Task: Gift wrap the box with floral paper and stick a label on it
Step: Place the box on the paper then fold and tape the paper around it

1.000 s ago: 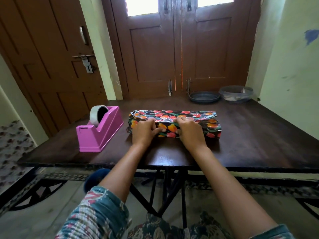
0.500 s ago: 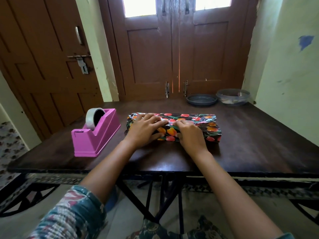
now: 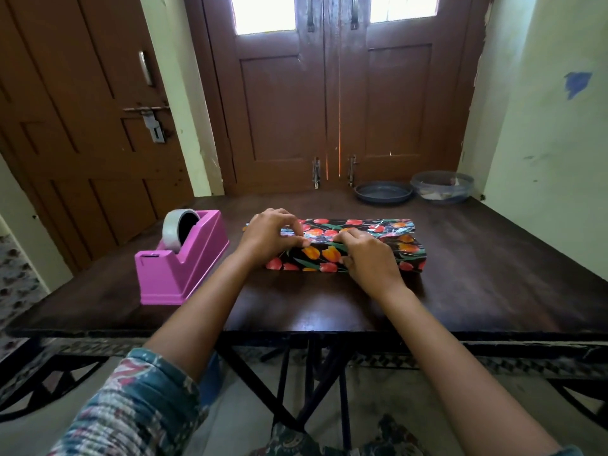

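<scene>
A long box (image 3: pixel 378 245) wrapped in black paper with red and orange tulips lies across the middle of the dark wooden table (image 3: pixel 477 274). My left hand (image 3: pixel 268 236) sits on the box's left part, its fingers curled and pinching the paper's edge on top. My right hand (image 3: pixel 370 261) covers the front middle of the box, with the fingers hooked over the top edge and the thumb on the front face. The box's left end is hidden behind my left hand. No label is in view.
A pink tape dispenser (image 3: pixel 182 258) with a roll of clear tape (image 3: pixel 179 228) stands left of the box. A dark shallow dish (image 3: pixel 383 191) and a clear bowl (image 3: pixel 442 186) sit at the table's back right, near the brown doors. The wall is close on the right.
My left hand has gone from lying flat on the box's top to curling its fingers and pinching the paper edge. My right hand has stayed on the front middle.
</scene>
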The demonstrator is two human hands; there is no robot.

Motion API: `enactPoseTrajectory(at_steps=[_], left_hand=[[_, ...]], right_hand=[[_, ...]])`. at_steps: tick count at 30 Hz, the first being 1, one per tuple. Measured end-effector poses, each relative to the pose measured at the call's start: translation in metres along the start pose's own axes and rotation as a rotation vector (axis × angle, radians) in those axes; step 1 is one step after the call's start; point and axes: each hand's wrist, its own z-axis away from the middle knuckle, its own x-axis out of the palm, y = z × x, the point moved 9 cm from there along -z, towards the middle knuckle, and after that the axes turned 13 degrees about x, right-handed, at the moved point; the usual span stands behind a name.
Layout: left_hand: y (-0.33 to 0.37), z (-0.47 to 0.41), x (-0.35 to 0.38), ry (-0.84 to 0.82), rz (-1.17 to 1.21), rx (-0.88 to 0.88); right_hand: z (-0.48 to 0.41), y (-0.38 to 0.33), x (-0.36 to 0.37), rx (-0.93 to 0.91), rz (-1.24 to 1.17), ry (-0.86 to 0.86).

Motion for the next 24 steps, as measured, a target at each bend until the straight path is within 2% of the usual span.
enactPoseTrajectory(at_steps=[3, 8, 11, 13, 15, 18, 21, 24], left_hand=[[-0.020, 0.009, -0.005, -0.078, 0.108, -0.056], [-0.037, 0.027, -0.010, 0.025, 0.240, -0.114], [-0.040, 0.027, -0.009, 0.056, 0.254, -0.109], [-0.040, 0.026, -0.009, 0.048, 0.227, -0.095], [-0.039, 0.025, -0.008, 0.049, 0.196, -0.078], [-0.041, 0.026, -0.008, 0.121, 0.212, -0.092], [-0.041, 0.028, -0.007, 0.166, 0.217, -0.107], [-0.032, 0.029, -0.011, 0.182, 0.187, -0.085]], right_hand=[[-0.002, 0.003, -0.002, 0.014, 0.029, -0.013], [-0.012, 0.005, -0.004, 0.043, 0.032, -0.086], [-0.020, 0.011, -0.006, 0.129, -0.094, -0.131], [-0.023, 0.017, -0.014, 0.211, -0.252, -0.084], [-0.022, 0.015, -0.022, 0.234, -0.250, 0.025], [-0.015, -0.012, -0.023, 0.111, -0.137, 0.159], [-0.005, -0.054, 0.007, -0.088, -0.097, 0.038], [0.003, -0.064, 0.030, -0.086, -0.049, -0.015]])
